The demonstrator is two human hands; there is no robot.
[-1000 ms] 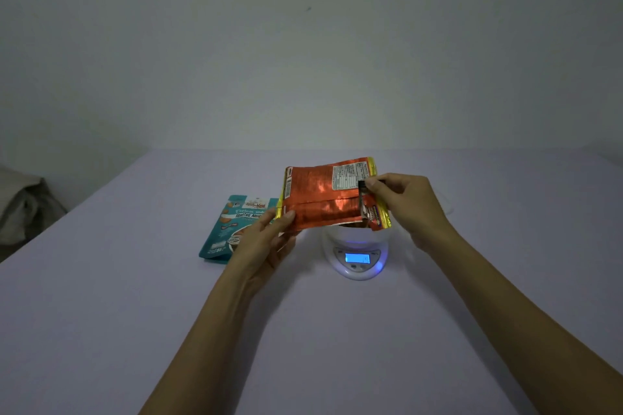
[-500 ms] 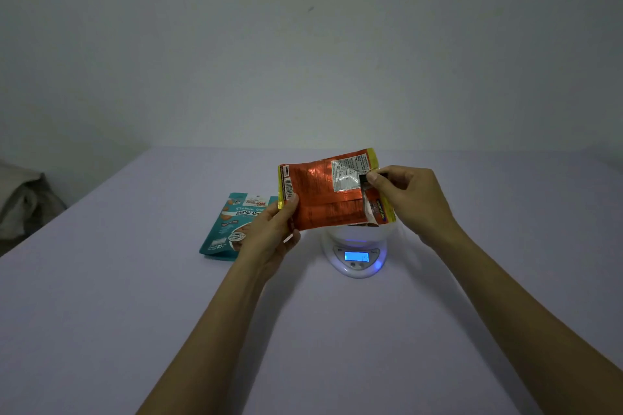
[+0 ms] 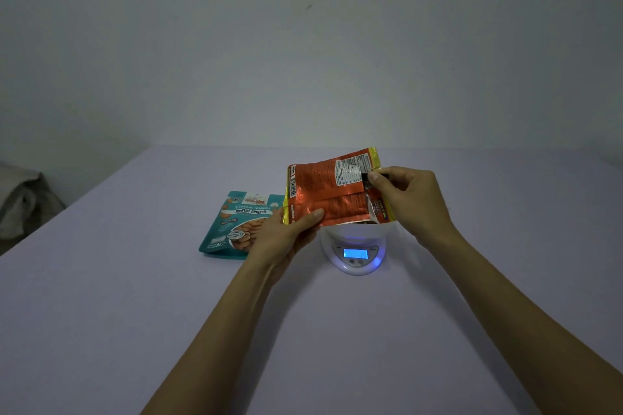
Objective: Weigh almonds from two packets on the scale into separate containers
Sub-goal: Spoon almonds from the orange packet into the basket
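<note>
Orange foil packet (image 3: 323,192), yellow-edged, creased, white label showing, is held tilted just above the scale (image 3: 355,254). Your left grip (image 3: 286,236) clasps its lower left corner; your right grip (image 3: 408,195) pinches its right edge.

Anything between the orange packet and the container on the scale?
Nothing visible. Left hand and right hand hold the orange packet just above the white container on the scale; the packet hides the container's inside.

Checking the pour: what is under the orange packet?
Under the orange packet sits a white container on the lit scale. The packet covers the container's inside, so almonds there cannot be seen.
</note>
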